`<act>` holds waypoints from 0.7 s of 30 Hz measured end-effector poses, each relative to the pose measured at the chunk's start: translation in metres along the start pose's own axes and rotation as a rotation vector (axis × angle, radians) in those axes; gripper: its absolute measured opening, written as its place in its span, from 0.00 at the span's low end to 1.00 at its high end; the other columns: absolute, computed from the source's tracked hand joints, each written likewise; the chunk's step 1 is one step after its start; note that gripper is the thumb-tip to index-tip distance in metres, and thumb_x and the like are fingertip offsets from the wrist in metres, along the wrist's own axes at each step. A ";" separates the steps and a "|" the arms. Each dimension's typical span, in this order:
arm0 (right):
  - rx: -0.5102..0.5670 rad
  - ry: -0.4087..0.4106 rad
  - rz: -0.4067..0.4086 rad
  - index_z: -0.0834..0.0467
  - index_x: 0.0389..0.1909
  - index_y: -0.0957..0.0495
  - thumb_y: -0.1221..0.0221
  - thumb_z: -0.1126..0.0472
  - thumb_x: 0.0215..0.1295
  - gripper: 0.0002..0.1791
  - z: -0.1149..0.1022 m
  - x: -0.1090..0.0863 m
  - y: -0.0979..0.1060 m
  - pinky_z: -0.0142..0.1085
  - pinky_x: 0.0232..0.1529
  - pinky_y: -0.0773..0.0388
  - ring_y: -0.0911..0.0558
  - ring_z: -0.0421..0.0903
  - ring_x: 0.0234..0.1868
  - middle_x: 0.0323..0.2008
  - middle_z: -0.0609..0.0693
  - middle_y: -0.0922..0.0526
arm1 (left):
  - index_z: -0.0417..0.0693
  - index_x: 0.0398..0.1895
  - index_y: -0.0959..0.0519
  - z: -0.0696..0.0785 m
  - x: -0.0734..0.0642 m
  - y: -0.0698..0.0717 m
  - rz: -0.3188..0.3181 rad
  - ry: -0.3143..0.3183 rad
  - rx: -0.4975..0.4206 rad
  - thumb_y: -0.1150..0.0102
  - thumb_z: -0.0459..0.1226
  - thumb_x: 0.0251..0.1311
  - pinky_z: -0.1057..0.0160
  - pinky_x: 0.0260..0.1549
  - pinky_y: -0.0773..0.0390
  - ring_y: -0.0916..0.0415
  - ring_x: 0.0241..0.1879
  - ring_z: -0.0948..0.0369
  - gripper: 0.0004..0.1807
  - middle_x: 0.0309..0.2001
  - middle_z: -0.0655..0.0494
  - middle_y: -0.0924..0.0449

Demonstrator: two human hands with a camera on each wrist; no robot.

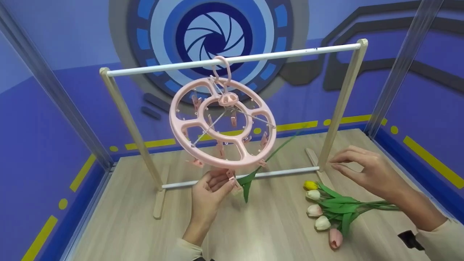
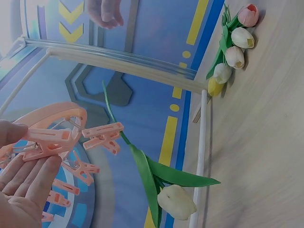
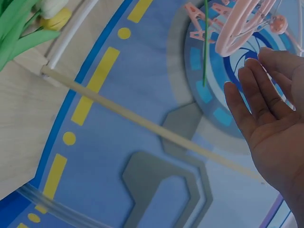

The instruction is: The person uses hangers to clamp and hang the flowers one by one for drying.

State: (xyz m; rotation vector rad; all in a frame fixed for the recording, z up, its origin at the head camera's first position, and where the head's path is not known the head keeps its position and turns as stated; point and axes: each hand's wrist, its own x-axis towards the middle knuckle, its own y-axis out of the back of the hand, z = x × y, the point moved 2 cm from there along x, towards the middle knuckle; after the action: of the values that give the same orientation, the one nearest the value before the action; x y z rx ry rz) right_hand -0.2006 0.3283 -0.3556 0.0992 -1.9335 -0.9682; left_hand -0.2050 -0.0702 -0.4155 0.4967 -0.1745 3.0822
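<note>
A round pink clip hanger hangs by its hook with several pink clips below its rings. My left hand pinches one pink clip at the near rim, thumb on one side and fingers on the other. A neighbouring clip overlaps the stem of a white tulip, which hangs bloom down with its stem slanting up. In the head view its green leaves show beside the left hand. My right hand is held in the air by the right post, fingers loosely bent and holding nothing.
The hanger's hook sits over the white top bar of a rack with wooden posts. A bunch of tulips in yellow, white and pink lies on the wooden table at the right. Blue patterned walls stand around.
</note>
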 end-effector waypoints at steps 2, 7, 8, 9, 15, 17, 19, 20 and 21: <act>-0.013 -0.031 -0.004 0.49 0.43 0.11 0.24 0.81 0.50 0.26 0.005 -0.006 0.001 0.19 0.47 0.23 0.15 0.36 0.42 0.39 0.43 0.13 | 0.29 0.57 0.19 0.000 0.000 0.000 0.001 -0.004 0.006 0.25 0.27 0.62 0.59 0.53 0.15 0.12 0.51 0.50 0.22 0.51 0.41 0.12; -0.046 -0.084 0.000 0.51 0.42 0.11 0.25 0.81 0.50 0.24 0.019 -0.020 0.003 0.18 0.47 0.24 0.15 0.35 0.41 0.39 0.42 0.13 | 0.28 0.57 0.18 -0.001 -0.001 0.000 0.010 -0.021 0.012 0.25 0.27 0.62 0.59 0.52 0.14 0.12 0.51 0.50 0.21 0.51 0.41 0.12; -0.058 -0.099 -0.003 0.52 0.42 0.11 0.25 0.81 0.51 0.24 0.022 -0.023 0.003 0.17 0.46 0.24 0.15 0.35 0.41 0.39 0.42 0.13 | 0.28 0.57 0.18 -0.001 -0.001 0.000 0.014 -0.022 0.015 0.25 0.27 0.62 0.59 0.52 0.14 0.12 0.51 0.51 0.21 0.51 0.41 0.12; -0.071 -0.115 -0.007 0.52 0.42 0.11 0.25 0.80 0.51 0.23 0.024 -0.025 0.004 0.17 0.46 0.24 0.16 0.34 0.40 0.39 0.42 0.13 | 0.28 0.56 0.17 -0.001 -0.001 0.000 0.018 -0.022 0.015 0.25 0.27 0.62 0.60 0.52 0.14 0.12 0.51 0.51 0.21 0.51 0.40 0.12; -0.121 -0.189 -0.030 0.51 0.41 0.11 0.25 0.79 0.53 0.21 0.041 -0.042 0.006 0.17 0.44 0.23 0.16 0.35 0.39 0.38 0.41 0.13 | 0.30 0.56 0.17 -0.002 -0.001 0.001 0.043 -0.028 0.041 0.26 0.29 0.63 0.61 0.52 0.14 0.12 0.50 0.52 0.19 0.49 0.42 0.11; -0.125 -0.208 -0.036 0.51 0.41 0.11 0.25 0.78 0.53 0.21 0.047 -0.049 0.006 0.17 0.44 0.23 0.16 0.35 0.38 0.38 0.41 0.13 | 0.31 0.55 0.16 -0.003 -0.002 0.001 0.048 -0.036 0.054 0.26 0.29 0.63 0.61 0.52 0.14 0.12 0.49 0.53 0.19 0.48 0.43 0.11; -0.135 -0.230 -0.043 0.51 0.41 0.11 0.25 0.78 0.54 0.20 0.052 -0.055 0.005 0.17 0.43 0.23 0.16 0.34 0.37 0.37 0.41 0.14 | 0.32 0.55 0.16 -0.003 -0.002 0.002 0.052 -0.057 0.073 0.26 0.29 0.64 0.61 0.52 0.14 0.12 0.49 0.53 0.18 0.48 0.44 0.11; -0.138 -0.240 -0.048 0.51 0.41 0.11 0.25 0.78 0.54 0.20 0.055 -0.058 0.005 0.17 0.43 0.23 0.16 0.34 0.37 0.37 0.41 0.14 | 0.32 0.55 0.16 -0.003 -0.003 0.002 0.055 -0.069 0.082 0.26 0.29 0.64 0.61 0.51 0.14 0.12 0.49 0.53 0.18 0.48 0.45 0.11; -0.140 -0.251 -0.053 0.51 0.40 0.11 0.25 0.78 0.55 0.19 0.058 -0.061 0.005 0.17 0.42 0.24 0.17 0.33 0.37 0.37 0.41 0.14 | 0.32 0.55 0.16 -0.003 -0.003 0.002 0.058 -0.081 0.091 0.27 0.29 0.64 0.60 0.51 0.14 0.12 0.48 0.54 0.17 0.48 0.45 0.11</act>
State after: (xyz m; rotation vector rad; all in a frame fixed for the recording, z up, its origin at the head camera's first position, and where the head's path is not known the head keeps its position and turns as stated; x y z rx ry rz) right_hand -0.2100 0.3920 -0.4098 -0.0548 -2.0911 -1.1949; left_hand -0.2035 -0.0719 -0.4197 0.6318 -0.0504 3.1393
